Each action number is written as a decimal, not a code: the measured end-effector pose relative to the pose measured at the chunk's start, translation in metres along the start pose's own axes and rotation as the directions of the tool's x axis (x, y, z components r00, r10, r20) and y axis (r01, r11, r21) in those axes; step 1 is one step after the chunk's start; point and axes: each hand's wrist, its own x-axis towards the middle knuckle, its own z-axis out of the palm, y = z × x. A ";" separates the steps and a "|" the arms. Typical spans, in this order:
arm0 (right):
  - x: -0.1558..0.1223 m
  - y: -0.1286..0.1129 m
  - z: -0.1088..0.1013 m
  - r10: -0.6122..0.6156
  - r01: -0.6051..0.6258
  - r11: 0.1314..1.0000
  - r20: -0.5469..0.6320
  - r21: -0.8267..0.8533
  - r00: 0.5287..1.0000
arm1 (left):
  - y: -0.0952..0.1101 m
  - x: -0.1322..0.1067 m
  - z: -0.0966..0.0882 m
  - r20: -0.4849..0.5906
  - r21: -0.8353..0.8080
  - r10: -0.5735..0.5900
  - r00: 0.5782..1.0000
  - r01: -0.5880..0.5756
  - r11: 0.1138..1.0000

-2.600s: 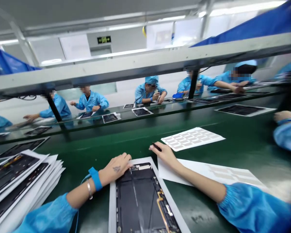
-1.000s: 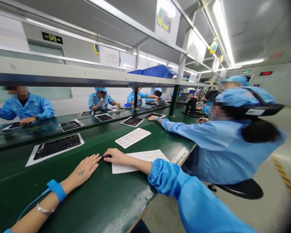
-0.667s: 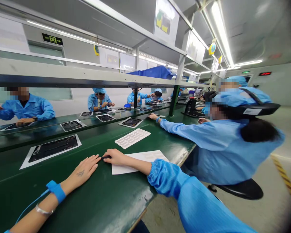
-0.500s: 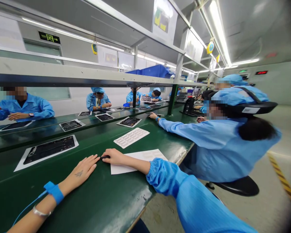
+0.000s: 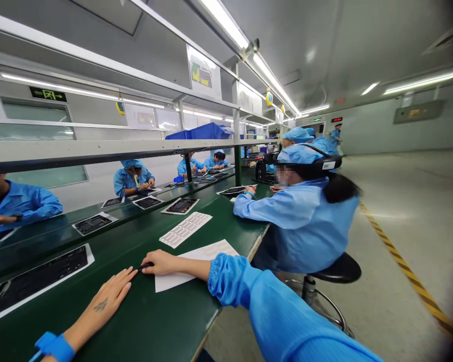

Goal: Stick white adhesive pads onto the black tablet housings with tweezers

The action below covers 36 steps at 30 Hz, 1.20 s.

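My left hand (image 5: 107,296) lies flat on the green bench, fingers stretched out and holding nothing. A blue wrist strap (image 5: 55,347) sits on that wrist. Close to its fingertips, my right hand (image 5: 161,262) is closed around a slim black tool (image 5: 146,265); its exact kind is hard to make out. A white paper sheet (image 5: 168,284) lies partly under my right hand and forearm. Beyond it rests a sheet of pale labels (image 5: 185,229). Left of my hands, a black flat device with exposed inner parts (image 5: 45,274) lies on white backing.
Similar open devices (image 5: 94,223) stand in a row along the bench. A shelf (image 5: 98,151) with a blue bin (image 5: 200,132) spans above. A co-worker (image 5: 298,216) sits to the right on a black stool (image 5: 340,269). Other workers sit across the bench.
My view has turned right, so everything appears further left. The co-worker on the right has drawn their outstretched arm back, with a device now before them. My hands keep their pose.
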 end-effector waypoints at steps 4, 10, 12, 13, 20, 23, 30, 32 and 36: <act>0.001 0.001 -0.001 -0.005 0.005 1.000 0.004 -0.003 1.000 | 0.001 -0.001 -0.003 0.001 0.014 -0.008 1.000 0.008 1.000; 0.000 0.000 -0.002 -0.015 0.015 1.000 0.020 -0.017 1.000 | 0.002 -0.001 -0.005 -0.009 0.014 -0.006 1.000 0.006 1.000; -0.001 -0.001 -0.002 -0.012 0.012 1.000 0.022 -0.016 1.000 | 0.004 -0.001 -0.007 0.006 0.023 -0.012 1.000 0.012 1.000; -0.002 -0.001 -0.002 -0.008 0.009 1.000 0.023 -0.014 1.000 | 0.005 -0.001 -0.007 0.014 0.026 -0.015 1.000 0.014 1.000; -0.006 0.001 0.004 0.004 -0.004 1.000 0.060 0.003 0.998 | 0.010 -0.005 -0.003 -0.005 0.009 -0.016 1.000 0.016 1.000; -0.009 -0.001 0.007 -0.005 0.004 1.000 0.075 0.017 0.997 | 0.011 -0.006 0.003 -0.044 -0.003 -0.005 0.999 0.005 1.000; -0.020 -0.006 0.008 -0.020 0.014 0.998 0.089 0.066 0.996 | 0.027 -0.005 -0.001 -0.031 -0.027 -0.001 1.000 0.000 1.000; -0.023 -0.007 0.008 -0.016 0.009 0.997 0.088 0.075 0.996 | 0.031 -0.005 -0.003 -0.035 -0.040 0.008 0.999 -0.009 0.999; -0.026 -0.008 0.008 -0.011 0.003 0.996 0.085 0.089 0.996 | 0.036 -0.007 -0.004 -0.037 -0.070 0.003 0.999 -0.006 0.998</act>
